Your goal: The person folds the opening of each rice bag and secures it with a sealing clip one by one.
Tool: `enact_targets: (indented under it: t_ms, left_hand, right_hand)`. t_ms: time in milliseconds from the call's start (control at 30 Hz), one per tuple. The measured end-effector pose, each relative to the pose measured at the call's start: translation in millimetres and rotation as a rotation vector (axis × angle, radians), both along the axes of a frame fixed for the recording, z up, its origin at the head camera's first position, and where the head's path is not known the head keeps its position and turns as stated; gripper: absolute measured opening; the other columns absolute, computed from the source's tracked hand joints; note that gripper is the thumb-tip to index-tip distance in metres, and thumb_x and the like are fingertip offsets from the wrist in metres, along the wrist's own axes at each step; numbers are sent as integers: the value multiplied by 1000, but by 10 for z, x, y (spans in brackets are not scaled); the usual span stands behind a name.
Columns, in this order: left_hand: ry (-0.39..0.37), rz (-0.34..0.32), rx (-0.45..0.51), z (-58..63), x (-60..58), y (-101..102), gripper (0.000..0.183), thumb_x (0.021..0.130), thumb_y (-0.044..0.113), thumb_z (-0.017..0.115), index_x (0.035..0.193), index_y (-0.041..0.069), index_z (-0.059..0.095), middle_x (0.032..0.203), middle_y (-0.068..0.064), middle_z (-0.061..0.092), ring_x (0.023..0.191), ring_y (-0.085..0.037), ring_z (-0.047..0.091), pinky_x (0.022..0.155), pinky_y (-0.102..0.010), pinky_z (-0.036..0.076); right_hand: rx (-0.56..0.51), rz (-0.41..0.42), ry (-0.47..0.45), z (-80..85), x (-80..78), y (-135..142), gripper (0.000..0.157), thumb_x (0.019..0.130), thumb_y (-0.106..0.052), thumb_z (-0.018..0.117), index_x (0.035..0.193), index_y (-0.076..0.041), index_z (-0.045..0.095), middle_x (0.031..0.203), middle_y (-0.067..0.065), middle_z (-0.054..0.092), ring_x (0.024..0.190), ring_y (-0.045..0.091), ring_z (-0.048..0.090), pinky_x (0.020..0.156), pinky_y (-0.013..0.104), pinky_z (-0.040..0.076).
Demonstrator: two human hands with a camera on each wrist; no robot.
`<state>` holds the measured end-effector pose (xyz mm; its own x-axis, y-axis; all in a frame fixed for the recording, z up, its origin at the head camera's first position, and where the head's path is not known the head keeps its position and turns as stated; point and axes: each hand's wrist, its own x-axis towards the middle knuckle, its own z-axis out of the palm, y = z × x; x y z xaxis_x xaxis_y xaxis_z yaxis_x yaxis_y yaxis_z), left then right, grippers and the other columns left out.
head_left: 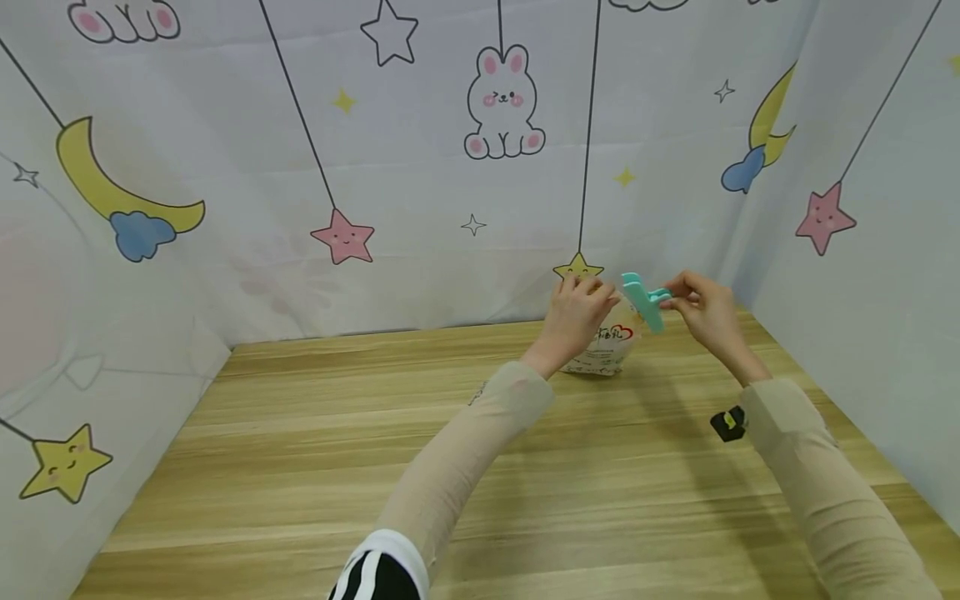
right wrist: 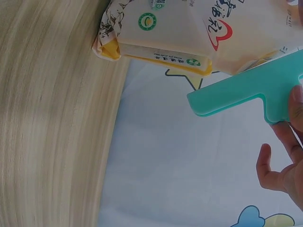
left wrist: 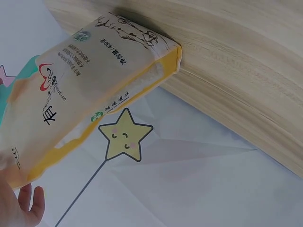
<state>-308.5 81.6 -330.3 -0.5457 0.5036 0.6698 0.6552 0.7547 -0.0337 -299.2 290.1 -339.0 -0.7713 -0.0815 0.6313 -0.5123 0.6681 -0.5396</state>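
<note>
A cream food bag point(head_left: 606, 348) with printed characters, a red heart and yellow side edges stands at the back right of the table. My left hand point(head_left: 573, 318) grips its top edge; in the left wrist view, the fingers point(left wrist: 37, 203) show behind that corner. A turquoise bag clip point(head_left: 643, 304) is at the bag's upper right side, pinched at its handles by my right hand point(head_left: 708, 317). In the right wrist view, the clip's long bar point(right wrist: 236, 94) overlaps the bag's edge point(right wrist: 265, 52). Whether its bars lie around the bag cannot be told.
The wood-grain table point(head_left: 360, 417) meets a pale curtain point(head_left: 420, 275) printed with stars, moons and a rabbit, just behind the bag. Another printed sheet point(head_left: 862, 333) borders the right side. A small black object point(head_left: 727, 423) appears beside the right sleeve.
</note>
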Motion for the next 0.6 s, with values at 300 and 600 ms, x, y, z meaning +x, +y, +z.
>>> enact_targets:
  t_ms: [300, 600]
  left_hand:
    - [19, 57, 13, -18, -4, 14, 26, 92, 36, 44, 104, 21, 62, 101, 2, 60, 92, -19, 53, 74, -31, 42]
    - [-37, 57, 44, -11, -6, 12, 27, 91, 37, 44, 103, 17, 60, 104, -3, 58, 98, -21, 53, 78, -31, 43]
  right_hand:
    - [24, 20, 7, 30, -6, -19, 5, 81, 5, 57, 86, 4, 59, 83, 22, 63, 70, -19, 44, 77, 58, 43]
    - [35, 35, 5, 41, -13, -38, 6, 82, 6, 57, 87, 4, 58, 81, 20, 63, 70, -18, 44, 77, 58, 44]
